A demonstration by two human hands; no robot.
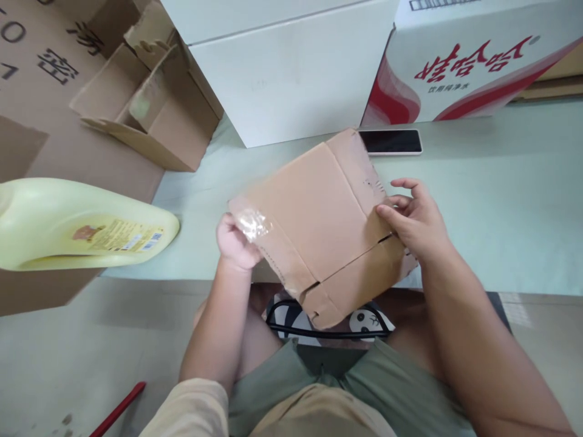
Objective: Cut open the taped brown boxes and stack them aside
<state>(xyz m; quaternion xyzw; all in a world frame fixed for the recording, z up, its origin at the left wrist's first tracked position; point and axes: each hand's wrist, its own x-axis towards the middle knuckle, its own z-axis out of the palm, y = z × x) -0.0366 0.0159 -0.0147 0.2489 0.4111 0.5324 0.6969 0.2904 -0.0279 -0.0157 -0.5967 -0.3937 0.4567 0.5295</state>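
Observation:
A flattened brown cardboard box point(314, 200) with creases, slots and rough torn edges is tilted over the table's front edge. Shiny clear tape covers its left corner. My left hand point(237, 241) is closed around that corner, with its fingertips hidden under the cardboard. At the opposite side, my right hand point(414, 218) has its fingers apart and partly bent. Its thumb tip lies over the cardboard's right edge, and the index finger points out above, off the cardboard.
Behind stand a white box point(291, 79), a red-and-white water carton point(473, 73) and a phone point(394, 141). On the left are an open cardboard box point(177, 115) and a pale yellow bottle point(91, 224). A pale green cloth point(492, 200) covers the table.

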